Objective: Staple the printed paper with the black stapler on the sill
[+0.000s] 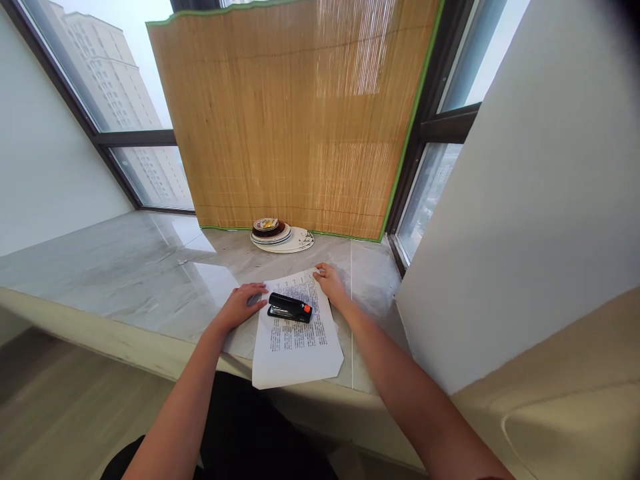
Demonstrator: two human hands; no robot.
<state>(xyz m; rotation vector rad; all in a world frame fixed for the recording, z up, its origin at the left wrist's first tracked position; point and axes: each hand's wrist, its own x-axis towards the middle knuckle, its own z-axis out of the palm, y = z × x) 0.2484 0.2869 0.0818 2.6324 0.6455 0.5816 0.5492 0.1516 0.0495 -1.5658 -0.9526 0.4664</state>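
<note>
Sheets of white printed paper lie on the marble ledge, their near edge jutting slightly over the front. On top of the text rests a black stapler with an orange-red mark at its right end. My left hand lies at the paper's left edge, fingers stretched out and thumb apart, just left of the stapler. At the upper right corner of the paper, my right hand has its thumb and fingers closed on the edge. Neither hand touches the stapler.
Stacked plates and an oval white board stand at the back of the ledge. Behind them hangs a bamboo mat with green edging, against the windows. A white wall borders the right side.
</note>
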